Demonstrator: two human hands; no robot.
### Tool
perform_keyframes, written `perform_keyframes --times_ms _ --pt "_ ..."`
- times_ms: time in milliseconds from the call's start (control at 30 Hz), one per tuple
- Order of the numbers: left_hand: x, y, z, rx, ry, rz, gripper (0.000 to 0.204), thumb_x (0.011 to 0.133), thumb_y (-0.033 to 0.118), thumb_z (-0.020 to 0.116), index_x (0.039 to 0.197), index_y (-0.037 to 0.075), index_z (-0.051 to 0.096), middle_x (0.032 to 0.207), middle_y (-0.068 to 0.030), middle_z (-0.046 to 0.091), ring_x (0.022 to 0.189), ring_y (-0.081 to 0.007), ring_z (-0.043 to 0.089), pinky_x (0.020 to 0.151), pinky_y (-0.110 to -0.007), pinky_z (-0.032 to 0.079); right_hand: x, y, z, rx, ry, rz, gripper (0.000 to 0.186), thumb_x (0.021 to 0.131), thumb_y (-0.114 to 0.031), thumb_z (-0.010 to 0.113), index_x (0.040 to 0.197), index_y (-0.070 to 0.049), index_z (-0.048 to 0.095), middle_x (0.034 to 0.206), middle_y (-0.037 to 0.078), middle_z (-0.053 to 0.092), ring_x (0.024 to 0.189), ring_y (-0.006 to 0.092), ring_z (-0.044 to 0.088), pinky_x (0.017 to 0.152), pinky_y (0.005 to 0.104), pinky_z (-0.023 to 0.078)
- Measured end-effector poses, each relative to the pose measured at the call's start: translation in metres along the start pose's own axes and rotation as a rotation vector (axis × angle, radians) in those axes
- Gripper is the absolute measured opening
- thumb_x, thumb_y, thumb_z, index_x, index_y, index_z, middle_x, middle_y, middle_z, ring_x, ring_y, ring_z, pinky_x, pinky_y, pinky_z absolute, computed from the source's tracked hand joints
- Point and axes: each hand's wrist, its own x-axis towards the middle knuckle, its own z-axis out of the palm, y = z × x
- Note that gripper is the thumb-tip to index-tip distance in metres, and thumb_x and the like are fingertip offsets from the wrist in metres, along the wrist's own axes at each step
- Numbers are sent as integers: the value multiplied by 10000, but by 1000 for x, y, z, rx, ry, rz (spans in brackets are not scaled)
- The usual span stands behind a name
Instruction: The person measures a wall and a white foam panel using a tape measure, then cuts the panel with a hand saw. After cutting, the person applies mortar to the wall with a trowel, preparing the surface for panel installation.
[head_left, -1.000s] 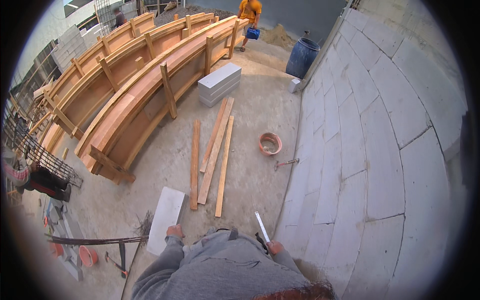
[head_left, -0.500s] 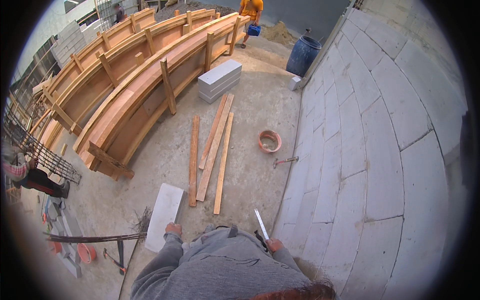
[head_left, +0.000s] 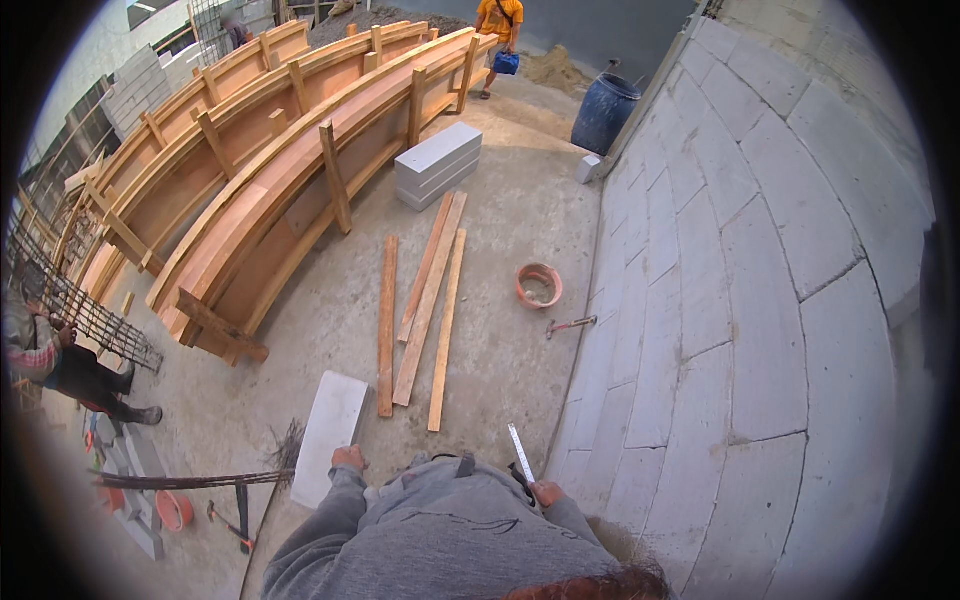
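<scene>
My right hand (head_left: 546, 492) is closed around a narrow white measuring rule (head_left: 521, 452), which points forward and slightly left. My left hand (head_left: 348, 458) is curled closed at the near right edge of a pale grey block (head_left: 329, 425). The curled fingers hide what is in them, and whether they grip the block cannot be made out. Ahead of my hands several wooden strips (head_left: 428, 305) lie lengthwise on the concrete floor.
Along the right runs a block wall (head_left: 690, 330); a hammer (head_left: 572, 325) and orange bucket (head_left: 539, 286) sit near its foot. Curved timber forms (head_left: 290, 170) fill the far left. Stacked blocks (head_left: 437, 163) stand beyond the strips. Rebar (head_left: 190, 480) lies left. Co-workers stand at left (head_left: 75, 350) and far back (head_left: 497, 30).
The co-worker at the left has stepped a little nearer, one foot further forward. My hands, the rule and the block stay almost where they were; the view shifts very slightly.
</scene>
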Motion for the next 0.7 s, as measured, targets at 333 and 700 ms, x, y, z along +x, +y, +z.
perform_keyframes --times_ms 333,700 --pt "-1 -8 5 -250 23 -66 208 876 83 493 813 -14 666 644 -137 669 562 -209 667 540 -341 545 3 1 4 24 -33 -64 549 921 -506 472 1049 -4 657 1031 251 654 994 358 627 855 411 461" --pt "-2 0 -20 106 20 14 312 855 245 590 778 -44 680 702 -141 696 670 -261 685 704 -371 544 -7 -42 -3 92 56 12 436 887 -407 502 929 2 645 941 259 629 911 422 595 795 465 449"
